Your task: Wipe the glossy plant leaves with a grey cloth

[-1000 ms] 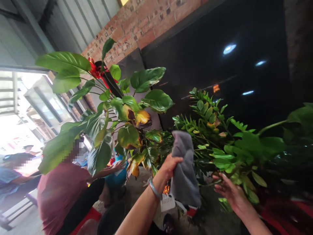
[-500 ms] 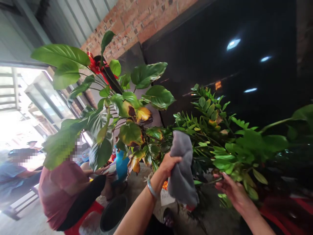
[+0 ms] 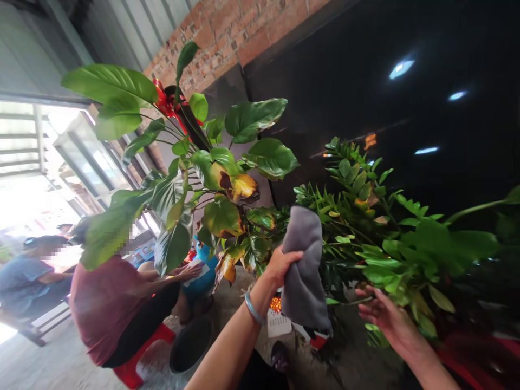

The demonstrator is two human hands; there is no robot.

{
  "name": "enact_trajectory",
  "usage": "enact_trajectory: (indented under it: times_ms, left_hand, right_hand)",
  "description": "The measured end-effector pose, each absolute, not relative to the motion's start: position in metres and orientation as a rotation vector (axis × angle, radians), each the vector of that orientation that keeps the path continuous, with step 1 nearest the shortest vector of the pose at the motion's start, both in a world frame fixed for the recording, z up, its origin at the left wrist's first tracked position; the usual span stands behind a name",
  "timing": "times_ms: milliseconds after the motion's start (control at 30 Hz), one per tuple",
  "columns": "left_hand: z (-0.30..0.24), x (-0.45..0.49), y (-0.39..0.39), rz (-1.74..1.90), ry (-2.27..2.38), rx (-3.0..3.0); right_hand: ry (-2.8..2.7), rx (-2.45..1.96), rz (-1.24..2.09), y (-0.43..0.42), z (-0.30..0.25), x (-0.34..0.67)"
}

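A grey cloth [image 3: 304,271] hangs from my left hand [image 3: 280,265], whose fingers are closed on it. My right hand [image 3: 384,314] pinches a thin plant stem [image 3: 353,302] between thumb and fingers; a small green leaf shows at the stem's far end. Above that hand spreads a leafy green plant [image 3: 385,260] with some yellowing leaves. To the left of the cloth rises a tall large-leaved plant [image 3: 179,189], several of its lower leaves yellow and brown. Its pot is hidden.
On a red stool [image 3: 142,352] at left sits a person in a pink shirt [image 3: 109,309], with another person behind. A black bucket [image 3: 190,346] stands on the floor. A glossy dark panel [image 3: 345,81] stands behind the plants. A printed white paper [image 3: 279,325] lies below the cloth.
The view has shifted slightly, so the plants sit a little further right. My left hand still grips the cloth and my right still pinches the stem. The seated person's arm has moved.
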State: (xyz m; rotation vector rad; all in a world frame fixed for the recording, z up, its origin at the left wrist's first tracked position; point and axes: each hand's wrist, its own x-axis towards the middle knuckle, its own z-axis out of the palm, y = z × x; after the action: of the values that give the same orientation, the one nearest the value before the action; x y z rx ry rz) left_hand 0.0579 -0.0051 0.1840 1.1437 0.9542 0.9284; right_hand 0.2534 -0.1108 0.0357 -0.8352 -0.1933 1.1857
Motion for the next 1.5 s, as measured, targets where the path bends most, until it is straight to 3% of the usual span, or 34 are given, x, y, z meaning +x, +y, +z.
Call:
enact_trajectory:
  times_ms: [100,200,367,467,733,833,1033,1267,1367,1500]
  left_hand:
    - [0.149,0.047,-0.032,0.606,1.052,1.235]
    - [0.148,0.024,-0.052,0.408,0.975,1.328]
    - [0.214,-0.008,-0.020,0.859,0.840,1.235]
    - [0.225,-0.014,0.010,1.165,0.924,1.048]
    - [0.137,-0.052,-0.039,0.639,1.074,0.962]
    - [0.155,-0.077,-0.046,0.632,0.973,0.966]
    - [0.199,-0.051,-0.020,0.987,1.096,0.748]
    - [0.108,-0.024,-0.080,0.570,1.075,0.902]
    - [0.122,-0.029,-0.092,0.477,0.923,1.015]
    - [0.177,-0.014,-0.063,0.740,0.925,1.054]
  right_hand:
    - [-0.181,-0.871,1.212,-0.113,0.036,0.255]
    - [-0.194,-0.877,1.208,-0.114,0.034,0.257]
    - [-0.198,-0.854,1.177,-0.113,0.033,0.258]
    - [-0.169,-0.857,1.170,-0.113,0.036,0.257]
    - [-0.138,-0.913,1.159,-0.114,0.037,0.256]
    - [-0.131,-0.893,1.167,-0.115,0.039,0.258]
    - [-0.117,-0.824,1.145,-0.110,0.041,0.253]
    - [-0.133,-0.876,1.126,-0.109,0.041,0.251]
    - [-0.123,-0.900,1.127,-0.109,0.042,0.253]
    - [-0.121,-0.875,1.124,-0.108,0.038,0.252]
